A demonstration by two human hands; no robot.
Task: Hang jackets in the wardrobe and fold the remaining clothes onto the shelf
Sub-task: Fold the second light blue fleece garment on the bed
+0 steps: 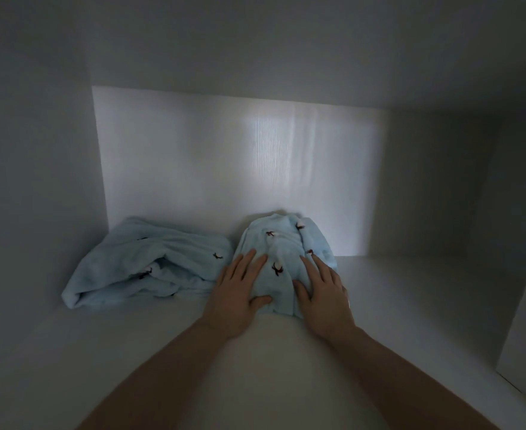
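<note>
Two folded light-blue garments with small dark red figures lie on the white shelf (pixel 255 361) inside the wardrobe. The left garment (pixel 150 262) sits near the back left corner, untouched. The right garment (pixel 283 246) lies at the middle, against the back wall. My left hand (pixel 237 293) rests flat on its left side with straight fingers and the thumb on its front edge. My right hand (pixel 323 290) presses its right side, fingers spread and straight. Both forearms reach in from the bottom of the view.
The compartment is closed in by a white back wall (pixel 224 166), a left side wall (pixel 38 181), a right side wall (pixel 441 197) and a top panel. Bare shelf surface lies right of the garments and in front of them.
</note>
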